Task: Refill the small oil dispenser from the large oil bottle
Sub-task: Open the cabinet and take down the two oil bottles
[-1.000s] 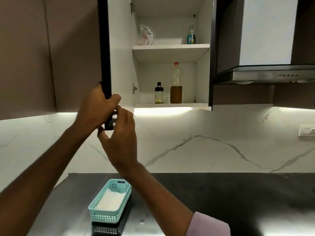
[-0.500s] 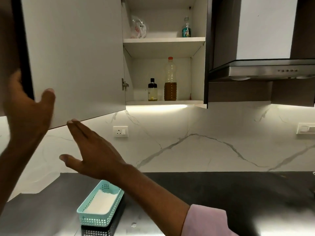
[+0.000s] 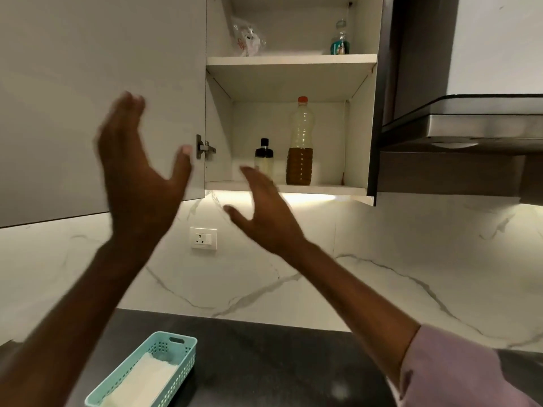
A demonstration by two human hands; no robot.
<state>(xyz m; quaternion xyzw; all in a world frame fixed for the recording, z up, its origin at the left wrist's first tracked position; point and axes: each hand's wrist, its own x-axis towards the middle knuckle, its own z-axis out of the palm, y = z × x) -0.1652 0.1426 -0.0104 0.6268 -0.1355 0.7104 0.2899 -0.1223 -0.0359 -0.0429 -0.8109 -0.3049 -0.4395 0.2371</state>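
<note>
Small oil dispenser (image 3: 264, 158) upright on the lower cabinet shelf (image 3: 320, 189), large oil bottle (image 3: 300, 142) just beside it at 3 o'clock. Right hand (image 3: 264, 212) at dispenser's 6 o'clock, left hand (image 3: 141, 174) at 9 o'clock; both with fingers spread, holding nothing.

A teal basket (image 3: 164, 374) with something white in it sits on the dark table (image 3: 279, 362). A socket (image 3: 203, 238) is set in the marble wall (image 3: 411, 259). The cupboard door (image 3: 88, 98) stands open; a plastic bag (image 3: 248, 39) and a small jar (image 3: 340, 41) rest on the upper shelf (image 3: 291, 59). A hood (image 3: 470, 124) hangs at right.
</note>
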